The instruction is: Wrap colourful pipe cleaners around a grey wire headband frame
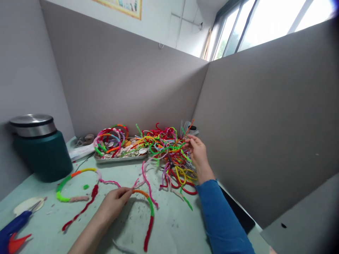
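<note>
My left hand (113, 201) is pinched on the end of a curved pipe-cleaner hoop (152, 208), banded orange, green and dark red, its other end pointing down over the table. At the right edge of a tangled pile of coloured pipe cleaners (162, 139), my right hand (198, 155) has its fingertips closed around an orange pipe cleaner (189, 127) that sticks up. Left of my left hand lies an open banded hoop (61, 186) in green, orange, yellow and pink. A red twisted pipe cleaner (82, 212) lies beside it. Pink strands (145, 173) lie between my hands.
A metal tray (120, 160) behind holds round discs and several finished-looking rings (109, 135). At left stand a teal thermos (43, 155) and a blue glue gun (14, 225) with its nozzle over a pale disc (22, 206). Grey partitions (132, 77) enclose the table.
</note>
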The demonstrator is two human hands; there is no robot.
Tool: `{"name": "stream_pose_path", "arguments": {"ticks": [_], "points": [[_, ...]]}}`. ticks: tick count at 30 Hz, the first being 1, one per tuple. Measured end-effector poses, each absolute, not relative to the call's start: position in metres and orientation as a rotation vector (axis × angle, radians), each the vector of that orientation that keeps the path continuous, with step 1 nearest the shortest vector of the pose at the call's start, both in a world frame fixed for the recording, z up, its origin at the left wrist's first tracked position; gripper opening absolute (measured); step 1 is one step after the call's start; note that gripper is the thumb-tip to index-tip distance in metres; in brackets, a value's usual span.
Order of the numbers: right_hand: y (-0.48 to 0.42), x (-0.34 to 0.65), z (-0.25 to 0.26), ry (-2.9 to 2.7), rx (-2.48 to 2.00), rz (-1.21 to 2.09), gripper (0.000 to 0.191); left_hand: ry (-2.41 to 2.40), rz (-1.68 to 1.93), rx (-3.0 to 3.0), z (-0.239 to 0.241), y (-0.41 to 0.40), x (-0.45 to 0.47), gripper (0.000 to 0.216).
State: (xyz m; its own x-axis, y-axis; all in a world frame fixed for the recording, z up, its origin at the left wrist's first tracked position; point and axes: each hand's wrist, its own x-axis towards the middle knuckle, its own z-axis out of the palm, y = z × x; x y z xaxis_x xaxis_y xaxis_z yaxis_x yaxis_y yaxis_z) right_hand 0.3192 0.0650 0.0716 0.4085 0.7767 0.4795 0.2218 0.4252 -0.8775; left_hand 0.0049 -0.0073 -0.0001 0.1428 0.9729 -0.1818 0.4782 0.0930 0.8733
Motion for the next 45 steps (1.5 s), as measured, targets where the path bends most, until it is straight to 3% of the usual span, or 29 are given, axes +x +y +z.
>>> {"name": "stream_pose_path", "arguments": {"ticks": [4, 10, 13, 18, 21, 30, 34, 42, 45], "points": [[0.069, 0.320, 0.059, -1.410, -1.636, 0.380, 0.030, 1.449, 0.715, 1.565, -0.006, -0.005, 0.003, 0.047], [0.070, 0.321, 0.041, -1.566, -1.844, 0.359, 0.007, 1.454, 0.711, 1.578, -0.005, -0.004, 0.003, 0.044], [0.071, 0.313, 0.041, -1.610, -1.805, 0.397, 0.011, 1.436, 0.734, 1.612, -0.005, -0.005, 0.003, 0.041], [0.071, 0.293, 0.048, -1.554, -1.477, 0.614, 0.035, 1.434, 0.743, 1.675, -0.007, -0.003, 0.002, 0.041], [0.067, 0.286, 0.055, -1.467, -1.284, 0.740, 0.034, 1.437, 0.742, 1.708, -0.009, -0.002, 0.001, 0.042], [0.055, 0.267, 0.065, -1.603, -1.460, 0.512, 0.030, 1.576, 0.781, 1.780, -0.008, -0.005, 0.002, 0.034], [0.045, 0.238, 0.056, -1.907, -1.418, 0.391, 0.026, 1.653, 0.849, 1.893, -0.004, -0.006, 0.001, 0.036], [0.031, 0.190, 0.035, -2.055, -1.340, 0.433, 0.026, 1.307, 1.049, 1.722, 0.003, -0.013, 0.009, 0.048], [0.021, 0.175, 0.033, -2.085, -1.291, 0.458, 0.028, 1.234, 1.027, 1.737, 0.001, -0.014, 0.012, 0.042]]}}
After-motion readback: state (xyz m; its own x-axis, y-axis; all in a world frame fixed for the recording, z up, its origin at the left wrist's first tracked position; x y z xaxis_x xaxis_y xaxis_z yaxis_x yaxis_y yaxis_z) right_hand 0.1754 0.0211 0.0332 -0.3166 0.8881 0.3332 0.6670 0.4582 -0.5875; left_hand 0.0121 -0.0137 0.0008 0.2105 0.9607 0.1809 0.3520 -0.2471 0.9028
